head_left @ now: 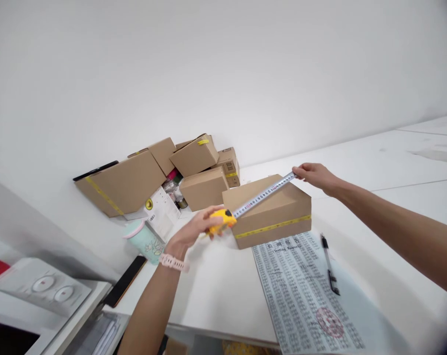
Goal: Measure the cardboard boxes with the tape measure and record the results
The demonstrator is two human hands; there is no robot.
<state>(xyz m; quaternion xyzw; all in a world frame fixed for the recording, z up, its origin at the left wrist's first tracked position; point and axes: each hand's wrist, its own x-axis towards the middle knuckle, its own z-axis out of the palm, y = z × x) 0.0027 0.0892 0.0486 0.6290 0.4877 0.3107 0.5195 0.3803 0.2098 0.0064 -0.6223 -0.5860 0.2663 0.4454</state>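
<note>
My left hand (197, 227), with a pink band at the wrist, is wrapped round the yellow case of a tape measure (222, 222). The metal blade (263, 195) is pulled out and runs slanting up to the right. At its far end my right hand (314, 176) pinches the tip between thumb and fingers. Beneath the blade stands a closed cardboard box (273, 219) with a yellow printed strip along its front side. The blade passes over the box's top; whether it touches the cardboard I cannot tell.
A printed testing report (300, 291) with a red stamp lies before the box, and a black pen (329, 266) rests on it. Several cardboard boxes (204, 189) are piled against the wall. A mint-green tumbler (145, 241) and a black flat object (126, 280) sit at left.
</note>
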